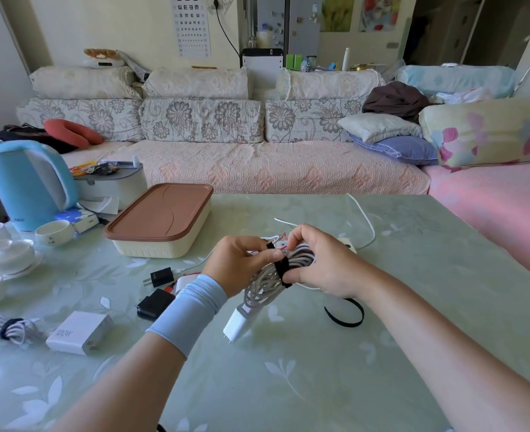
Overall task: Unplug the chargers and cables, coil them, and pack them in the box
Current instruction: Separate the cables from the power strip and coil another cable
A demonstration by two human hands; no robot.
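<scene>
A coiled grey-white cable point(265, 285) hangs above the table's middle, and a white charger plug point(237, 325) dangles from its lower end. My left hand point(242, 263) and my right hand point(320, 260) both grip the coil, pinching a black strap point(282, 269) wrapped round it. The cream box with a brown lid point(161, 219) stands closed, left of my hands. A white 120W charger point(79, 333), a black adapter point(154, 304), a small black plug point(161, 277) and a tied cable bundle point(5, 332) lie on the table to the left.
A loose black strap point(344, 313) lies under my right wrist. A white power strip point(348, 244) with its cord sits behind my hands. A blue kettle point(26, 185), cups and bowls point(8, 254) crowd the table's left. A sofa runs along the far side.
</scene>
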